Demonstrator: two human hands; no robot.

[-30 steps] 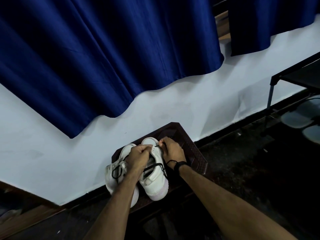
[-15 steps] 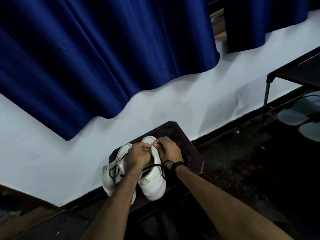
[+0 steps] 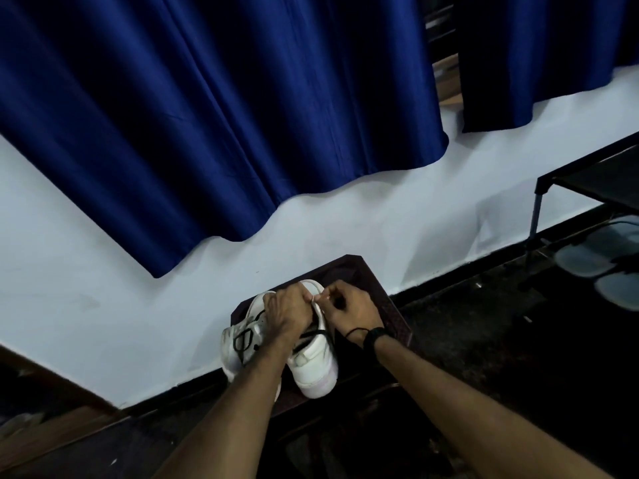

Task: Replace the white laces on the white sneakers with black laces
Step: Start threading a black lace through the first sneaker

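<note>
Head view: two white sneakers sit side by side on a dark brown plastic stool point(image 3: 390, 305) against the wall. Right sneaker point(image 3: 316, 361) is the one being worked; a black lace point(image 3: 313, 335) crosses its mid eyelets w/ a loose bit trailing toward the wrist side. Left sneaker point(image 3: 242, 344) already shows black lace point(image 3: 243, 342) looped over its front, partly hidden by the forearm.

Left hand point(image 3: 287, 312) has its grip curled over the right sneaker's tongue/collar area. Right hand point(image 3: 349, 309) has fingers curled in a pinch at the top edge, near the upper eyelets. What's betw. the fingertips is too small to tell; prob. a lace end, and that's a guess.

Risks from here, as judgement:
- Lace tip misses or frays at the eyelet, since both hands cover the hole and light is dim.
- Pulling hard w/ one side slack gives uneven ends, so no length left to tie.
- Skipped eyelet or wrong cross order, hard to spot under the hands.
- Sneakers overhang the stool's near edge; a firm tug toward the person could drag one off onto the floor.
- Trailing lace could snag on the black wristband point(image 3: 375, 337).

Blue curtain point(image 3: 221, 108) hangs behind; a dark metal-frame table point(image 3: 587, 181) stands well apart, right.
</note>
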